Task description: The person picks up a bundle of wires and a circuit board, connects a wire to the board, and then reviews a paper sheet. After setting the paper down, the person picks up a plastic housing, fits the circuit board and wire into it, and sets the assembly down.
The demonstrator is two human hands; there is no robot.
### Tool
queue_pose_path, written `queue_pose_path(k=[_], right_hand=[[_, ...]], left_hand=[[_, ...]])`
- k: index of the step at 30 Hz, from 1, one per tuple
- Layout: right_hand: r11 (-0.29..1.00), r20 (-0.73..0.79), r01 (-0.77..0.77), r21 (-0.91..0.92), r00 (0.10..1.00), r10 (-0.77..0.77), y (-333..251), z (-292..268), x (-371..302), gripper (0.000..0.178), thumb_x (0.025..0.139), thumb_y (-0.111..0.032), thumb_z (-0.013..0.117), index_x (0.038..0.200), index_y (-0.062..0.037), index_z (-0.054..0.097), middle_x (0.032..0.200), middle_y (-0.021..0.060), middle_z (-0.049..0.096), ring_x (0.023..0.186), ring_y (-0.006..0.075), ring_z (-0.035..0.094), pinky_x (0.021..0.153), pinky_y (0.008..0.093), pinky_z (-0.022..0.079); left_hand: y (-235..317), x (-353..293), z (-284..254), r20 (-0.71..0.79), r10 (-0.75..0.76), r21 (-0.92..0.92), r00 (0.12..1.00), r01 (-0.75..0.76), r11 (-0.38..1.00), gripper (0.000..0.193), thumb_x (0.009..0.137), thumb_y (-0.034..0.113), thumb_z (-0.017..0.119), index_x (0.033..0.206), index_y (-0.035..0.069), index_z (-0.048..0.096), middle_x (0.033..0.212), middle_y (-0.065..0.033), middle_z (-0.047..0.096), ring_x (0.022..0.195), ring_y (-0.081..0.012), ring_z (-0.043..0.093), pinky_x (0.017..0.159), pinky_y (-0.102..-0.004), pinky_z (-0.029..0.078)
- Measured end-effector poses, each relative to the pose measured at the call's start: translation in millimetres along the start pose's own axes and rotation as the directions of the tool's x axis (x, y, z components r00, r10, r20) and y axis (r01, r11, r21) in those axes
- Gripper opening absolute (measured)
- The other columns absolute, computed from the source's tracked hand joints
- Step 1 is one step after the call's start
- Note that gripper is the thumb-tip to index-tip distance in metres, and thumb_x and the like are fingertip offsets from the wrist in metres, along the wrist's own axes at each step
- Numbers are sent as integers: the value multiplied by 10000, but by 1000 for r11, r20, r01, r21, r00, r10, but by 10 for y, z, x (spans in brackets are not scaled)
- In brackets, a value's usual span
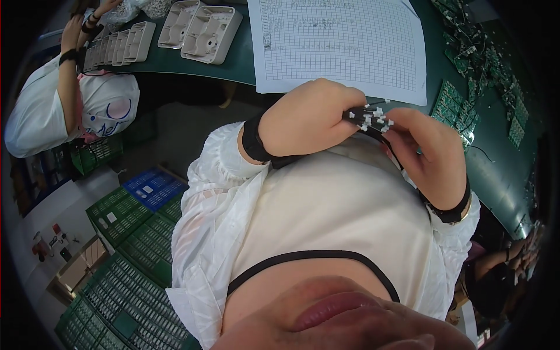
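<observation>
Both the left hand (312, 119) and right hand (429, 149) have fingers clamped on a black wire bundle (368, 119), lying left-right, white connectors bunched at its middle.

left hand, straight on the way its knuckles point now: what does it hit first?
Likely the right hand. The left hand points rightward, gripping the bundle of black wires with white plugs, and the right hand's fingers sit just past that bundle. Depth is unclear in this view.
</observation>
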State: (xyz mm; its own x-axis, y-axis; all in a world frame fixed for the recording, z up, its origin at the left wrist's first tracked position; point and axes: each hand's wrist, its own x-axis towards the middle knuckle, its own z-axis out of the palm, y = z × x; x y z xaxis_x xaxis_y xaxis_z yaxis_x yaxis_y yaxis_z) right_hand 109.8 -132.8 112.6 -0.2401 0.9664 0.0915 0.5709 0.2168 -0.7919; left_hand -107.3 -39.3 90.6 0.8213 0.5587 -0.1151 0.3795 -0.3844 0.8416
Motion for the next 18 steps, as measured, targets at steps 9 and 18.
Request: queue_pose_path(k=[9, 18], right_hand=[[998, -186, -40, 47, 981, 48, -44, -365, -18, 198, 763, 136, 593, 918, 16, 621, 786, 51, 593, 617, 117, 537, 554, 261, 405], [978, -240, -72, 195, 964, 118, 27, -437, -104, 195, 723, 122, 579, 883, 18, 620, 750, 15, 567, 626, 81, 447, 569, 230, 325]], left_hand=[[-17, -20, -183, -29, 30, -29, 999, -31, 999, 163, 801, 5, 649, 963, 0, 663, 752, -139, 627, 661, -279, 594, 629, -336, 470], [101, -33, -167, -275, 5, -301, 961, -91, 949, 229, 843, 30, 726, 1068, 5, 697, 860, -46, 701, 769, -142, 657, 700, -257, 503]])
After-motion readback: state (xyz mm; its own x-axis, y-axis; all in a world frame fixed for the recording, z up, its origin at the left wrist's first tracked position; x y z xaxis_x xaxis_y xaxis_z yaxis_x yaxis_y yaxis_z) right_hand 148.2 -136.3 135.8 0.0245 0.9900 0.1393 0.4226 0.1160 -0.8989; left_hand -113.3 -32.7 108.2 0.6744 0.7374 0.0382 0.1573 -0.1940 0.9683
